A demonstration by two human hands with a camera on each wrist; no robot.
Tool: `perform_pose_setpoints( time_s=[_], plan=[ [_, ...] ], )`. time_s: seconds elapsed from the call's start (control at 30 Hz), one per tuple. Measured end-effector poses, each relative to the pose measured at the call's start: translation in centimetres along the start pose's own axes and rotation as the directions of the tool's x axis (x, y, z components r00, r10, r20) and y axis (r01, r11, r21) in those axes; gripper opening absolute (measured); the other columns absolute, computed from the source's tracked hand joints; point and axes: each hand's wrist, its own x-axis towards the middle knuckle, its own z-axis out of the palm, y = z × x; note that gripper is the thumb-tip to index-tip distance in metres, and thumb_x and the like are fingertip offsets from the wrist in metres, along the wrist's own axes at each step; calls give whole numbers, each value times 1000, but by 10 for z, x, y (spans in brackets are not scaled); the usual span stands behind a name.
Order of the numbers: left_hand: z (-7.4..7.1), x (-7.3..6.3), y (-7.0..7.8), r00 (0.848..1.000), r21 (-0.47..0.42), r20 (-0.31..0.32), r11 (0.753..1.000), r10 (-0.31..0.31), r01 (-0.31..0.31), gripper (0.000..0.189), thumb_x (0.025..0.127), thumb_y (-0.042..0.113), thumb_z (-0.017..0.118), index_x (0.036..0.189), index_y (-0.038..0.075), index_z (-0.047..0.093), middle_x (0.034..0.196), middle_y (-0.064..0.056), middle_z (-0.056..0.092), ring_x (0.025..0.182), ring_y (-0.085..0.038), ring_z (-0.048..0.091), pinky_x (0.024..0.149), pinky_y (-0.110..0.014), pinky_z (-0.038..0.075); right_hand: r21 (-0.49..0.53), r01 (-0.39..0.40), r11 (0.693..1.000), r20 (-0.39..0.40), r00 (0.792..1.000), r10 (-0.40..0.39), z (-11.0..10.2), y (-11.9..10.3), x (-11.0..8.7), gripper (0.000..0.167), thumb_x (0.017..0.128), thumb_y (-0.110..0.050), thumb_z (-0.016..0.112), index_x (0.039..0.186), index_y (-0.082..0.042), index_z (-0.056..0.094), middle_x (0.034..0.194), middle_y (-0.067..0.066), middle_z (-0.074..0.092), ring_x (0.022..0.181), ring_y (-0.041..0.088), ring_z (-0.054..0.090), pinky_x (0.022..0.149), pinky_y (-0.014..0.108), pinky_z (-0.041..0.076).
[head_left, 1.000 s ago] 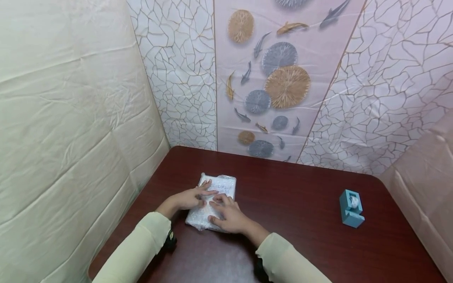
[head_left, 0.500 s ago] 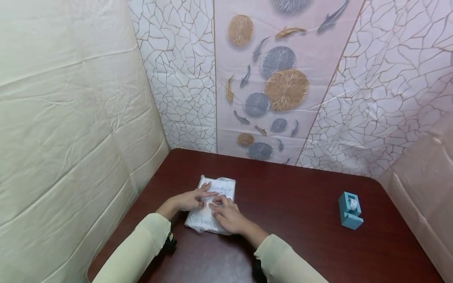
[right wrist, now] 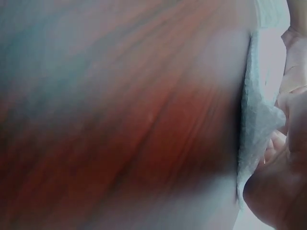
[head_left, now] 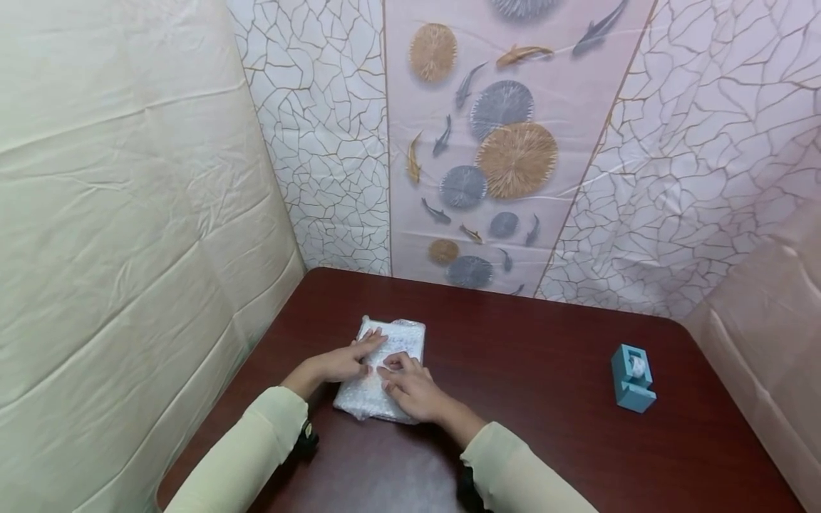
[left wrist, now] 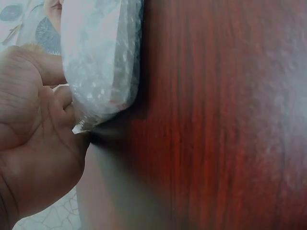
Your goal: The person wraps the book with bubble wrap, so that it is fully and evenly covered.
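Note:
A flat package (head_left: 405, 340) in bubble wrap lies on the dark red table (head_left: 513, 370), with faint writing on its upper part. From the left, my left hand (head_left: 340, 365) reaches over it, its extended fingers resting on the wrap. My right hand (head_left: 415, 388) lies over the lower right side, palm down, its fingertips touching the middle of the package near the left thumb. In the left wrist view, the bubble-wrap package (left wrist: 98, 57) shows its thick padded edge beside my palm. The right wrist view has a loose fold of wrap (right wrist: 261, 115) standing out beside the hand.
A blue tape dispenser (head_left: 633, 379) with a roll in it stands at the right of the table. Cream padded panels (head_left: 160, 285) flank the left side, and a patterned cloth (head_left: 474, 178) hangs behind the far edge.
The left hand's spread fingers have come closer together on the wrap. The right thumb has drawn in toward the fingers. The package stays in place, and the head view has shifted slightly.

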Motion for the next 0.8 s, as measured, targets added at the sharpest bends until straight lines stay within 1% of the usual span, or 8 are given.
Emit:
perform_pose_setpoints(
  time_s=[0.17,0.23,0.27,0.4,0.5,0.57,0.67,0.8],
  plan=[
    [-3,3,-4,998,67,-19,996,52,-51,76,106,3,50,176,4,20,186,-22,3,174,-43,-4,138,-69,1,-86,86,993,-30,996,-89,25,50,12,59,118,-51,38,153,-14,68,155,7,52,138,32,55,101,55,52],
    [-4,3,-6,997,80,-34,995,66,-63,72,109,6,51,176,5,23,186,-23,6,174,-44,-1,138,-69,6,-78,94,992,-36,995,-97,25,59,14,61,118,-54,39,156,-14,64,157,6,51,142,29,55,109,53,53],
    [-5,3,-6,997,83,-40,994,68,-65,70,110,7,51,176,6,24,186,-22,7,174,-43,1,138,-69,8,-81,110,991,-43,993,-114,23,61,14,59,118,-50,41,158,-11,62,157,7,52,142,27,57,112,50,53],
    [-6,2,-8,995,58,-79,996,65,-60,62,115,14,52,174,11,33,186,-16,16,174,-40,7,138,-66,15,9,116,993,-75,990,-115,-8,35,2,53,115,-29,53,159,2,56,156,15,57,140,33,63,114,51,55],
    [-7,2,-9,991,24,-124,998,57,-54,57,117,19,52,172,14,40,185,-11,24,174,-38,12,138,-65,17,17,68,998,-98,993,-66,-33,9,-9,50,111,-18,60,156,6,58,156,18,60,139,38,64,113,57,55],
    [-6,1,-9,987,25,-148,998,56,-53,54,118,23,51,171,16,43,184,-9,28,174,-36,15,138,-64,18,-16,31,999,-111,993,-32,-40,3,-15,50,111,-15,62,156,5,57,157,18,60,141,38,63,114,58,54],
    [-6,1,-10,980,73,-180,994,89,-77,52,118,25,49,169,14,47,181,-11,34,172,-38,21,137,-64,21,-51,-27,998,-123,992,21,-47,2,-23,51,111,-16,63,158,3,56,160,19,58,148,39,57,119,60,50],
    [-7,0,-8,967,191,-214,977,137,-97,51,119,31,46,167,13,50,179,-15,38,170,-39,29,135,-65,26,-95,-109,989,-140,986,95,-56,9,-32,58,112,-29,64,162,-3,53,166,19,54,155,43,49,124,66,44]
  ],
)
